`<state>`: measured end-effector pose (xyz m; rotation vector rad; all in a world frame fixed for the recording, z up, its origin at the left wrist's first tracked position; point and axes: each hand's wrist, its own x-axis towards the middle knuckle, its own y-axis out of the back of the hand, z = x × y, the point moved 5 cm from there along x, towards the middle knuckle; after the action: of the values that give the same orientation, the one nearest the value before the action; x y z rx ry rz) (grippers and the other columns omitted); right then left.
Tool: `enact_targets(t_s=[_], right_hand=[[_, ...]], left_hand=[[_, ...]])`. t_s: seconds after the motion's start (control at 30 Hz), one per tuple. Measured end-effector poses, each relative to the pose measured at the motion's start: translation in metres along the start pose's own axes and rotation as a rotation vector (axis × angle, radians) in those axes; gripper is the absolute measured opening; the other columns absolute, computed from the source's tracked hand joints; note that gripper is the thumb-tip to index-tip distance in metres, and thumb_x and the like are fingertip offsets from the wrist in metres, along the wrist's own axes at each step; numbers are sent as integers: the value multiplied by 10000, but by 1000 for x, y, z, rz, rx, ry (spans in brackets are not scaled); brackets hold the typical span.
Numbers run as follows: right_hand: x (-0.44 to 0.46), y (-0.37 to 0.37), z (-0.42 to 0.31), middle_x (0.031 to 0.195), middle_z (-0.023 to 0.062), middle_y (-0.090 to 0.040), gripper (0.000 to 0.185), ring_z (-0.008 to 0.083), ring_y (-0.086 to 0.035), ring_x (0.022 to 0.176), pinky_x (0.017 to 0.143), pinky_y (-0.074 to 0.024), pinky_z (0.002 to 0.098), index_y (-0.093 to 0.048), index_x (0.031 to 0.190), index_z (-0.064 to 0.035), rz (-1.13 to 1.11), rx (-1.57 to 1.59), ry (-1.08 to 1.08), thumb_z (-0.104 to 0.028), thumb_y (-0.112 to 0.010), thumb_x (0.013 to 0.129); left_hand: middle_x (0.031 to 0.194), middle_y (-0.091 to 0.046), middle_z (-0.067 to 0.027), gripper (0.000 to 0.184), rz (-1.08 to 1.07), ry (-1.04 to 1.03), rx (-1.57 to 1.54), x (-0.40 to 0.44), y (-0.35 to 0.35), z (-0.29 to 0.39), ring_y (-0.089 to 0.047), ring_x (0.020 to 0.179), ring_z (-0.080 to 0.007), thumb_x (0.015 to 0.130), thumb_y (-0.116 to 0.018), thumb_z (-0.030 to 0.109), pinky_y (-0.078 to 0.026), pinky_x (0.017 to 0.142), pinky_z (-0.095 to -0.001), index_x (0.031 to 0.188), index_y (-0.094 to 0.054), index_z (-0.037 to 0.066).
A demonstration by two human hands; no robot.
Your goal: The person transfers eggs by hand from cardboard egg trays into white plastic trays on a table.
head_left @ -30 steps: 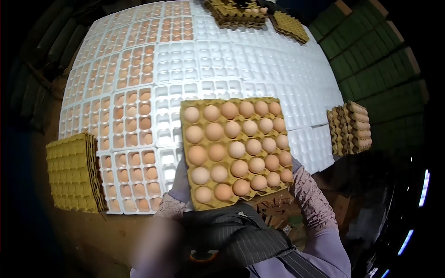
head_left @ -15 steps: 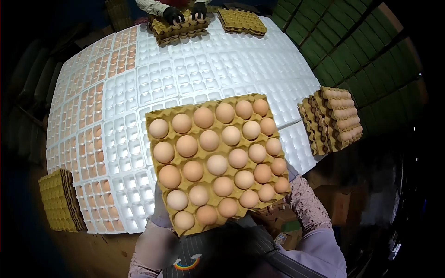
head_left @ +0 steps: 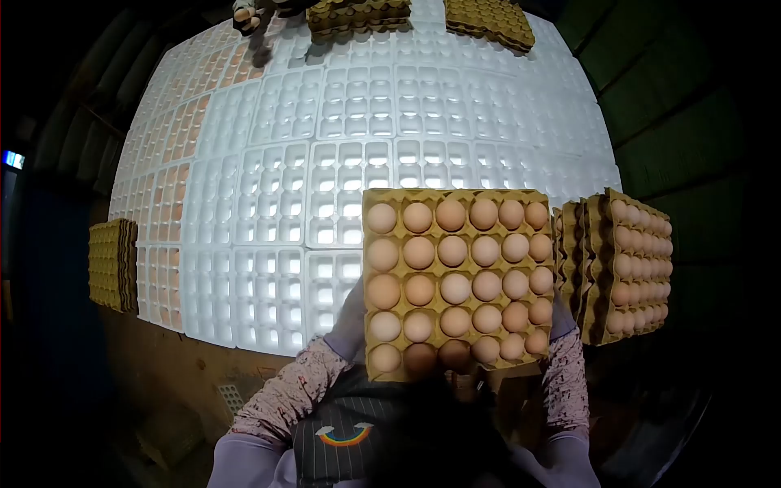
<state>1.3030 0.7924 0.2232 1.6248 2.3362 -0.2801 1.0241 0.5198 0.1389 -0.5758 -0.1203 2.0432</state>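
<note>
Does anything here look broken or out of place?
Nothing clearly stands out. The eggs in the held tray sit in neat rows, with no spill visible. The stacked trays at right seem to lean, perhaps lens distortion.

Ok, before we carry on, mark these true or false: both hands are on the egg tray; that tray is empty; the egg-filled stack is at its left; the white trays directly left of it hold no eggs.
1. The left hand and right hand are both on the egg tray. True.
2. The egg tray is empty. False: eggs sit in all its rows.
3. The egg-filled stack is at its left. False: that stack is at its right.
4. The white trays directly left of it hold no eggs. True.
</note>
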Motion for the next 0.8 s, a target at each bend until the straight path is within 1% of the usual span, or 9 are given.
enact_targets(t_s=[0.1, 0.3, 0.4, 0.5, 0.6, 0.63, 0.67, 0.77, 0.8], right_hand=[[-1, -7, -49, 1205, 80, -666, 340, 167, -597, 1147, 996, -479, 328, -612, 1290, -19, 43, -170, 154, -209, -564, 1012], [-25, -187, -119, 1156, 122, -685, 291, 291, -629, 1113, 984, -479, 391, -680, 1189, -71, -632, -846, 822, -176, -672, 918], [1, -235, -85, 1150, 133, -685, 273, 319, -622, 1102, 994, -472, 422, -700, 1136, -79, -668, -1008, 1180, -183, -710, 884], [8, -248, -79, 1090, 97, -697, 289, 255, -646, 1039, 947, -499, 368, -694, 1179, -89, -766, -1064, 1124, -178, -698, 905], [19, -226, -107, 1068, 32, -667, 373, 104, -610, 942, 842, -520, 261, -634, 1298, -51, -702, -161, -33, -140, -668, 938], [12, -224, -114, 1068, 60, -662, 369, 101, -610, 933, 828, -531, 264, -616, 1310, -47, -686, 66, -223, -166, -644, 962], [16, -225, -116, 1054, 69, -657, 367, 108, -613, 890, 798, -532, 253, -609, 1310, -49, -736, -130, 165, -203, -628, 977], [18, -231, -108, 975, 55, -651, 400, 162, -669, 912, 777, -561, 305, -634, 1180, -32, -756, -165, -334, -374, -660, 976], [12, -242, -109, 972, 72, -654, 391, 187, -679, 904, 770, -556, 338, -651, 1143, -46, -863, -646, -44, -394, -661, 965]], left_hand=[[1404, -564, -172, 469, 455, -251, 273, 19, 24, 78, -527, 1303, -249, 1001, -576, 141, -454, 1056, -373, 1436, -477, -3], [1317, -646, -122, 409, -27, -748, 1490, 53, -23, 174, -546, 1286, -359, 903, -713, 234, -452, 1074, -447, 1292, -658, 117], [1286, -655, -122, 417, -44, -711, 1520, 65, -21, 169, -562, 1255, -359, 883, -728, 264, -470, 1053, -446, 1268, -666, 116], [1231, -667, -129, 362, -114, -657, 1373, 57, -18, 179, -612, 1194, -323, 941, -676, 244, -512, 1023, -436, 1260, -645, 74], [1151, -611, -120, 285, 81, -171, -304, 40, 24, 177, -653, 1041, -213, 1034, -510, 171, -570, 967, -380, 1237, -603, -6], [1140, -590, -108, 306, 56, -282, 107, 35, 28, 174, -651, 998, -204, 1008, -574, 217, -580, 916, -367, 1234, -608, 14], [1163, -576, -147, 350, -19, -228, 466, 31, 12, 177, -658, 1032, -241, 986, -610, 289, -573, 916, -388, 1220, -614, 28], [1303, -514, -199, 515, -58, -308, 1448, 17, -32, 169, -684, 998, -335, 873, -740, 442, -564, 871, -425, 1213, -644, 67], [1269, -543, -197, 512, -50, -305, 1448, 21, -30, 166, -684, 1000, -321, 879, -734, 423, -564, 868, -416, 1237, -636, 70]])
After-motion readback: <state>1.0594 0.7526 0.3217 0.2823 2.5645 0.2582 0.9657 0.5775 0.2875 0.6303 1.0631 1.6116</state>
